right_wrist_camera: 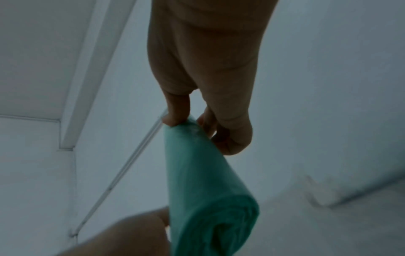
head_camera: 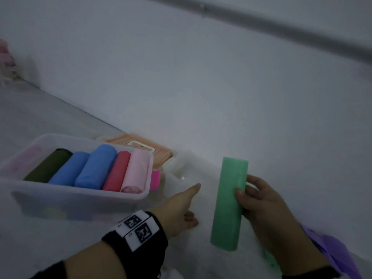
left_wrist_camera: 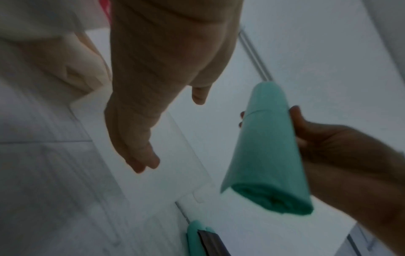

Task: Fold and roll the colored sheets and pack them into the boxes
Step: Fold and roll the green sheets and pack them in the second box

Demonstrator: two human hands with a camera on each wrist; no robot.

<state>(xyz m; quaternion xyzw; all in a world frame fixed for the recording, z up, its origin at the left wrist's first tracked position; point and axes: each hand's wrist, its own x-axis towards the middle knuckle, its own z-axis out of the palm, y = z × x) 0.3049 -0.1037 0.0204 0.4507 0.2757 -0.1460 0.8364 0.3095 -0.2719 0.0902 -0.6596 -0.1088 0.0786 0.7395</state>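
Green rolled sheet point(head_camera: 229, 202) stands in the lower middle of the frame, off the surface, with the right hand point(head_camera: 267, 206) wrapped around its side. The left hand point(head_camera: 181, 206), fingers relaxed and holding nothing, reaches toward an empty clear box point(head_camera: 177, 174). Rolling looks done; packing is next. At lower left, the filled box point(head_camera: 80, 198) already holds five rolls and seems full.
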